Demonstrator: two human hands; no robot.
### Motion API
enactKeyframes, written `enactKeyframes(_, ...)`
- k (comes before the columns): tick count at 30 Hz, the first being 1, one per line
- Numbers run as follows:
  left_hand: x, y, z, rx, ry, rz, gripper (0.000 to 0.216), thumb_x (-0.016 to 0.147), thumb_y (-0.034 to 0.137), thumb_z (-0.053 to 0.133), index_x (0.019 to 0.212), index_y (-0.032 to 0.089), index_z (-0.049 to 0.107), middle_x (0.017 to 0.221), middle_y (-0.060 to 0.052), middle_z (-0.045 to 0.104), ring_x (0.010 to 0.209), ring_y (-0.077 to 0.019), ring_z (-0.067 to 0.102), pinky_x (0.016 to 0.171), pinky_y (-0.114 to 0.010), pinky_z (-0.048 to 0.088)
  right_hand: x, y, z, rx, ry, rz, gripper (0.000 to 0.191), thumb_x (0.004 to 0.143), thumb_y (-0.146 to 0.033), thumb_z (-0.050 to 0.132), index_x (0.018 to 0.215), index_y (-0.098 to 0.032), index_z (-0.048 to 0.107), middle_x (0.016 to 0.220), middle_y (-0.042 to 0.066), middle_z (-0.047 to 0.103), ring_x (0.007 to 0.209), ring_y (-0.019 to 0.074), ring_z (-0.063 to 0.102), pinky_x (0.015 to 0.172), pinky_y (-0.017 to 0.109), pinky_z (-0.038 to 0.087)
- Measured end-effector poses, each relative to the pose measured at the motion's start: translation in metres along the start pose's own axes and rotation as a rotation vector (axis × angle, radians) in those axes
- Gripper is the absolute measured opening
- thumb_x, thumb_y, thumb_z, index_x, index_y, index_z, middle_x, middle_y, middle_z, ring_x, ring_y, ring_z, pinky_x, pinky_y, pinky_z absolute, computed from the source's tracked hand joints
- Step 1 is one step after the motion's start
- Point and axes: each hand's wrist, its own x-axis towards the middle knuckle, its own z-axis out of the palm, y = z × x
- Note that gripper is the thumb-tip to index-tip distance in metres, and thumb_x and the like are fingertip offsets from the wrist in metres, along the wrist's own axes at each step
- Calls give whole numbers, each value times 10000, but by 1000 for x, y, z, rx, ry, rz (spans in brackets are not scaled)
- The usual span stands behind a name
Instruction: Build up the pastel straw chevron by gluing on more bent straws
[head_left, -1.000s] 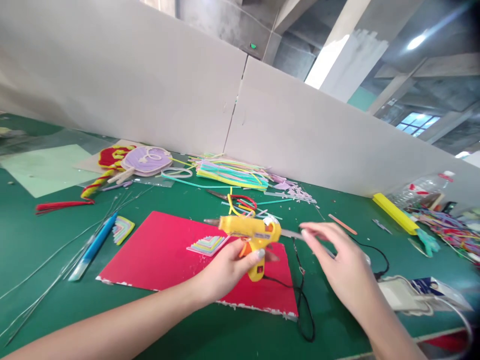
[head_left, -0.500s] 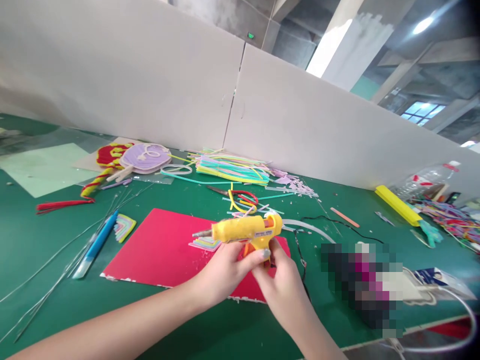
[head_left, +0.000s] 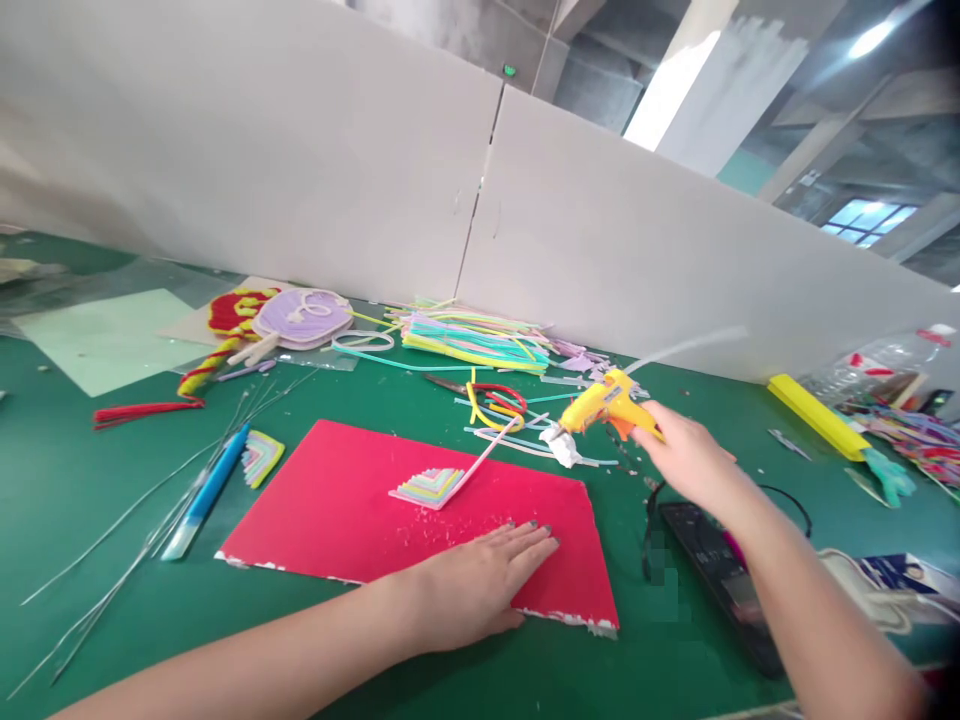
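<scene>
My right hand [head_left: 686, 455] grips a yellow hot glue gun [head_left: 611, 402] by its handle, with a clear glue stick out of its back. Its nozzle points down and left at a crumpled white wad [head_left: 562, 446] on the table. My left hand [head_left: 487, 575] lies flat, fingers stretched, on the near edge of a red board [head_left: 292, 500]. On that board sits a corner-shaped piece of pastel strips [head_left: 429, 486] in nested rows, one pink strip [head_left: 484, 452] running up and right from it. Small crumbs lie around the piece.
Behind the board are red-handled scissors [head_left: 502, 397] and a heap of coloured strips [head_left: 472, 342]. A blue cutter [head_left: 214, 490], thin wires and a similar striped piece [head_left: 262, 457] lie left. A phone [head_left: 720, 580] lies right, beneath my right forearm.
My left hand has left the glue gun and come down flat on the board. My right hand has carried the gun right, over to the white wad.
</scene>
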Motion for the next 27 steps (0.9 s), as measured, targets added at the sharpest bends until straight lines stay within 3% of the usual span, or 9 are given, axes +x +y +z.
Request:
enactKeyframes(4, 6, -1, 10, 21, 58, -27, 649, 872, 196, 502, 1455, 145, 220, 1500, -159, 263, 1388, -259, 225, 1126, -428, 247, 20, 15, -11, -312, 250, -85, 209, 828, -221, 420, 968, -129, 544, 861, 150, 621, 810, 298, 598, 723, 407, 416)
enactKeyframes(6, 10, 2, 12, 37, 75, -61, 626, 873, 174, 491, 1446, 140, 242, 1494, -165, 276, 1384, -261, 234, 1122, -435, 255, 20, 2, -8, -297, 360, -57, 245, 836, -227, 428, 1033, -126, 532, 896, 157, 614, 838, 304, 594, 738, 415, 417)
enactKeyframes(8, 12, 4, 12, 46, 84, -73, 598, 875, 172, 487, 1433, 131, 273, 1485, -172, 297, 1378, -266, 251, 1121, -440, 260, 14, -22, 3, -140, 385, 27, 273, 836, -252, 445, 1078, -143, 509, 905, 142, 615, 809, 281, 598, 701, 389, 435)
enactKeyframes(11, 12, 3, 13, 43, 107, -44, 574, 881, 190, 486, 1420, 125, 298, 1472, -172, 330, 1369, -260, 281, 1123, -433, 264, -3, -61, 27, 167, 282, 111, 400, 766, -373, 585, 1091, -162, 485, 862, 89, 614, 732, 231, 605, 624, 323, 460)
enactKeyframes(14, 12, 0, 16, 41, 121, -35, 562, 879, 196, 504, 1405, 120, 321, 1454, -168, 371, 1359, -255, 311, 1127, -418, 261, -18, -86, 55, 371, 185, 189, 429, 739, -533, 602, 968, -184, 505, 760, 40, 608, 639, 191, 599, 564, 284, 464)
enactKeyframes(20, 11, 3, 17, 17, 159, -15, 584, 842, 289, 605, 1360, 154, 372, 1400, -139, 458, 1301, -259, 405, 1111, -420, 276, -30, -91, 100, 366, 245, 159, 439, 810, -519, 526, 1040, -145, 519, 781, 83, 639, 617, 199, 601, 566, 296, 463)
enactKeyframes(22, 11, 7, 8, 42, 201, -25, 449, 865, 302, 572, 1270, 143, 465, 1299, -127, 547, 1199, -249, 502, 1058, -398, 349, -31, -89, 106, 353, 236, 148, 438, 804, -499, 539, 1056, -140, 520, 773, 81, 645, 608, 199, 602, 571, 297, 465)
enactKeyframes(24, 9, 11, -8, 141, 228, -79, 218, 915, 270, 474, 1048, 147, 595, 1081, -107, 634, 1003, -235, 589, 879, -347, 469, -32, -88, 105, 361, 191, 159, 418, 790, -498, 555, 1021, -151, 532, 740, 64, 645, 599, 193, 602, 558, 285, 462)
enactKeyframes(27, 3, 11, -43, 331, 252, -199, 214, 927, 258, 444, 869, 149, 618, 886, -83, 625, 833, -221, 596, 754, -344, 476, -33, -87, 100, 411, 109, 181, 410, 765, -534, 572, 954, -170, 553, 688, 40, 639, 584, 181, 596, 514, 258, 449)
